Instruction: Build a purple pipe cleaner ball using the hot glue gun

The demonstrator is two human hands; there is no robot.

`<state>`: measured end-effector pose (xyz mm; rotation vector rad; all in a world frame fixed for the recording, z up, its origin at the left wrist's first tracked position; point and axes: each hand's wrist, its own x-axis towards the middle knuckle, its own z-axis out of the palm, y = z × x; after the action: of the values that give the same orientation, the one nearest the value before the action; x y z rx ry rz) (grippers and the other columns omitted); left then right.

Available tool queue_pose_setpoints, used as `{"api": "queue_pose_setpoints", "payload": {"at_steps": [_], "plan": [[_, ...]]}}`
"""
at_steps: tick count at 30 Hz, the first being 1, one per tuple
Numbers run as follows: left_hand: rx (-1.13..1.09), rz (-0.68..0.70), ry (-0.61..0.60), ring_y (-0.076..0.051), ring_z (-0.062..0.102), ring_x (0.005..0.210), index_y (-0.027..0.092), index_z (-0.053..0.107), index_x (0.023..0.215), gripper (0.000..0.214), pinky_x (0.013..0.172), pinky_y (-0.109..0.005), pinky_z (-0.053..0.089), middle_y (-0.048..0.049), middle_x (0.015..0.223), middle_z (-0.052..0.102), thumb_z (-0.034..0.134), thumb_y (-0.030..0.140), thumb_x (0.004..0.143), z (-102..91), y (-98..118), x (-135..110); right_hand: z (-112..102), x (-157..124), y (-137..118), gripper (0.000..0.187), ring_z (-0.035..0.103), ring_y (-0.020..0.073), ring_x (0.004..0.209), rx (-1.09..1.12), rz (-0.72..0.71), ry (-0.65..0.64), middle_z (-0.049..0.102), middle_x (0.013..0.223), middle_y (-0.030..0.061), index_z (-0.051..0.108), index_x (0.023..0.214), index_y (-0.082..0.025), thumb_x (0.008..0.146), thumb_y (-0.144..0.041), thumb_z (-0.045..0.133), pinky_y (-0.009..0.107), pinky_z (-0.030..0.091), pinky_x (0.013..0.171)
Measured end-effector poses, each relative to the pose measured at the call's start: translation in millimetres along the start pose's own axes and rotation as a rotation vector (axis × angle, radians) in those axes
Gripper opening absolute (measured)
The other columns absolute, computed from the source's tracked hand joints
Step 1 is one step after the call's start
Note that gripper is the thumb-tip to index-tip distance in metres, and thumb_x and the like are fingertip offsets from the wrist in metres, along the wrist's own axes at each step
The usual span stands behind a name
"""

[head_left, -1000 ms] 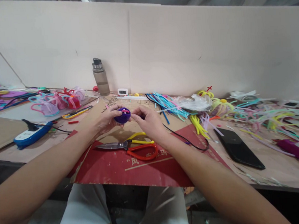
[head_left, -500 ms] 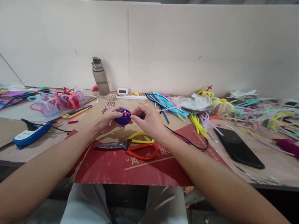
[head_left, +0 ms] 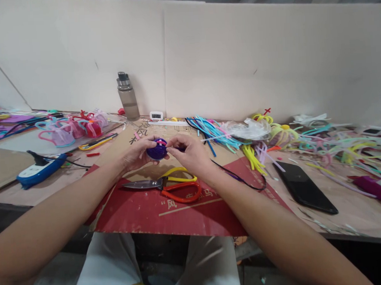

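Observation:
My left hand is closed round a small purple ball-shaped craft piece with a pink strand across its top. My right hand pinches at the ball's right side, fingers pressed together on a purple strand. Both hands hover above a brown cardboard sheet. Scissors with yellow and orange handles lie shut on the red part of the cardboard just below my hands.
A black phone lies to the right. Several coloured pipe cleaners and a plastic bag are heaped behind it. A water bottle stands by the wall. A blue power strip and finished pink pieces sit left.
My hands stay in place working the purple ball; the right fingers have closed in tighter against it. The view has shifted very slightly.

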<state>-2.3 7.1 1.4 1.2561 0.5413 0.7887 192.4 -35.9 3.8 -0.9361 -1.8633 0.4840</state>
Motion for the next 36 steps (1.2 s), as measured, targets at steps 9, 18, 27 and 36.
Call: {"api": "queue_pose_setpoints", "payload": {"at_steps": [9, 18, 27, 36], "plan": [[-0.017, -0.029, -0.071, -0.023, 0.071, 0.074, 0.016, 0.056, 0.102, 0.028, 0.048, -0.022, 0.051, -0.0079, 0.088, 0.07, 0.063, 0.028, 0.078, -6.8, -5, 2, -5, 2, -2, 0.011, 0.057, 0.0159, 0.08, -0.096, -0.177, 0.0, 0.064, 0.08, 0.0015, 0.065, 0.081, -0.02, 0.081, -0.009, 0.061, 0.029, 0.042, 0.076], [-0.06, -0.093, -0.117, -0.021, 0.069, 0.07, 0.015, 0.055, 0.106, 0.035, 0.049, -0.023, 0.05, -0.0086, 0.092, 0.07, 0.065, 0.03, 0.076, -6.6, -6, 0, -8, 3, -1, 0.009, 0.057, 0.0169, 0.085, -0.042, -0.185, -0.081, 0.063, 0.085, 0.0025, 0.062, 0.081, -0.02, 0.084, -0.013, 0.058, 0.031, 0.042, 0.081], [-0.017, -0.096, -0.096, -0.019, 0.068, 0.066, 0.014, 0.058, 0.104, 0.038, 0.051, -0.025, 0.051, -0.0075, 0.085, 0.07, 0.07, 0.029, 0.071, -5.8, -3, -1, -8, 3, -5, 0.01, 0.055, 0.0121, 0.071, 0.156, 0.041, -0.167, 0.06, 0.076, -0.002, 0.055, 0.082, -0.018, 0.078, -0.012, 0.062, 0.027, 0.043, 0.07], [0.07, -0.131, -0.119, -0.017, 0.066, 0.067, 0.014, 0.057, 0.103, 0.039, 0.044, -0.019, 0.047, -0.0073, 0.089, 0.067, 0.071, 0.031, 0.07, -3.2, 0, -2, -14, 4, -9, 0.004, 0.055, 0.0112, 0.068, 0.082, 0.121, -0.269, 0.065, 0.073, -0.0012, 0.066, 0.08, -0.017, 0.077, -0.016, 0.064, 0.026, 0.041, 0.068]]}}
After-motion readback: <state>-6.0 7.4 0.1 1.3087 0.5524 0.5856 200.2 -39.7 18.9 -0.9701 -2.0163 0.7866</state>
